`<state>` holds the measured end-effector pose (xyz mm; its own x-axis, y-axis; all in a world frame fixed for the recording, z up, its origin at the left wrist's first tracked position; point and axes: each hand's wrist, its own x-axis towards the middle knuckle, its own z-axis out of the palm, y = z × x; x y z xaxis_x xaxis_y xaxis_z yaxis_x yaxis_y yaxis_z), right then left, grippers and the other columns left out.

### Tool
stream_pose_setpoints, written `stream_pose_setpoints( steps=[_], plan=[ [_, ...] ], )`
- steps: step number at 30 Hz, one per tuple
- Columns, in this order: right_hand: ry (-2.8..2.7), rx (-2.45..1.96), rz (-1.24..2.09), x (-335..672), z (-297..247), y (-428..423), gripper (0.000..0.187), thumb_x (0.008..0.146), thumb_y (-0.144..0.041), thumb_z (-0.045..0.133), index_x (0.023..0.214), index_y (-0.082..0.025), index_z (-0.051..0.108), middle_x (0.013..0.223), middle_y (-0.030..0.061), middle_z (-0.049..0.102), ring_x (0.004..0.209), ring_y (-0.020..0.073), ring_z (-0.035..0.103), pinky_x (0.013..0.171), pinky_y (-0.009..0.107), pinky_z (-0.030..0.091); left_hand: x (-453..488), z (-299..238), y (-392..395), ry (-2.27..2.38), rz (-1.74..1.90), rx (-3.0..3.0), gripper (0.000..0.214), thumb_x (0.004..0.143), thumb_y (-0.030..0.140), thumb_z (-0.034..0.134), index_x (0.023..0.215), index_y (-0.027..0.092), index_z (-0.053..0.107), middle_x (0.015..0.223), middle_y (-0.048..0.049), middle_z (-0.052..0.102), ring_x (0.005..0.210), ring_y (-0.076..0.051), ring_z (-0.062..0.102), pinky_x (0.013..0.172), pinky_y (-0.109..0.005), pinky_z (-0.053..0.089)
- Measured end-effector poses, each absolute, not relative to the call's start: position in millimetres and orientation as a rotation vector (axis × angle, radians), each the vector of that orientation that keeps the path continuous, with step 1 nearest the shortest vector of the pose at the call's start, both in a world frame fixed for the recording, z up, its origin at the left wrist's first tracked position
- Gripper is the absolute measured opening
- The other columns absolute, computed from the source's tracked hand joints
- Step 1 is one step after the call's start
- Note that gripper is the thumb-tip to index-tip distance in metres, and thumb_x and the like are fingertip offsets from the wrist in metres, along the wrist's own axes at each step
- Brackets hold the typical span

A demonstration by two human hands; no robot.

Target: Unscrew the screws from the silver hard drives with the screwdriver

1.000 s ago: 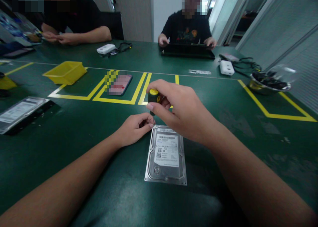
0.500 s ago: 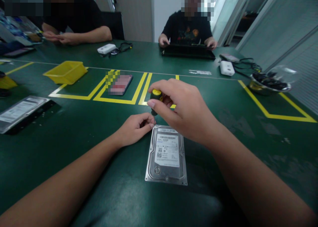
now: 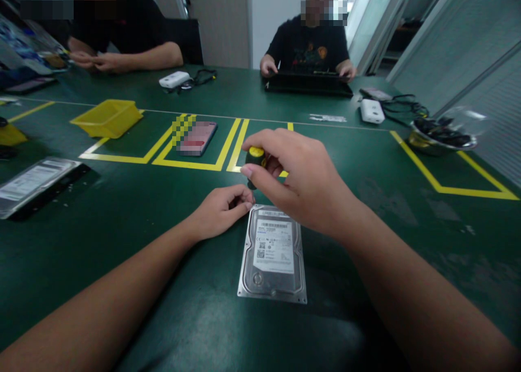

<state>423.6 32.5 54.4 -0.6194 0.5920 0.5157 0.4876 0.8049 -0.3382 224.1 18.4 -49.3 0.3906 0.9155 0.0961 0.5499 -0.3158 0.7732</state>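
A silver hard drive [image 3: 273,247] with a white printed label lies flat on the table in front of me. My right hand [image 3: 291,174] grips the yellow-and-black handle of a screwdriver [image 3: 255,154] from above. The screwdriver is upright, its thin shaft pointing down at the drive's far left corner. At that same corner is my left hand [image 3: 226,209], resting on the table with fingers curled together by the shaft. Whether its fingertips pinch the shaft, a screw or the drive's edge is hidden.
Another hard drive [image 3: 38,183] lies at the left. Beyond are a yellow bin [image 3: 109,118], a phone [image 3: 200,139] and taped outlines. A clear bowl [image 3: 442,139] of dark pieces stands at the right, near a white box [image 3: 372,111] with cables. Two people sit across the table.
Both my hands, the screwdriver and the hard drive look the same as before. Across the table, the people have shifted their heads and upper bodies slightly.
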Motion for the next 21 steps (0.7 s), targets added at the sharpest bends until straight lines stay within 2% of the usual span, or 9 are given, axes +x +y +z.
stream_pose_setpoints(
  steps=[10,21],
  plan=[
    [-2.353,-0.775,0.207,423.4,52.8,32.8,0.024,0.095,-0.029,0.052,0.113,-0.015,0.062,0.104,0.0064,0.068,0.088,0.018,0.059,0.081,0.033,0.044,224.0,-49.8,18.4,1.255,0.709,1.989,0.015,0.09,0.029,0.055,0.088,0.017,0.063,0.081,-0.0015,0.067,0.077,-0.018,0.061,0.072,-0.029,0.048],
    [-2.361,-0.737,0.255,418.6,45.6,33.0,0.023,0.093,-0.024,0.054,0.113,-0.014,0.058,0.102,0.0042,0.065,0.089,0.0159,0.058,0.077,0.03,0.043,223.1,-52.1,19.1,1.23,0.743,2.025,0.014,0.09,0.028,0.056,0.085,0.017,0.063,0.08,-0.0015,0.066,0.08,-0.019,0.061,0.081,-0.032,0.05]
  ],
)
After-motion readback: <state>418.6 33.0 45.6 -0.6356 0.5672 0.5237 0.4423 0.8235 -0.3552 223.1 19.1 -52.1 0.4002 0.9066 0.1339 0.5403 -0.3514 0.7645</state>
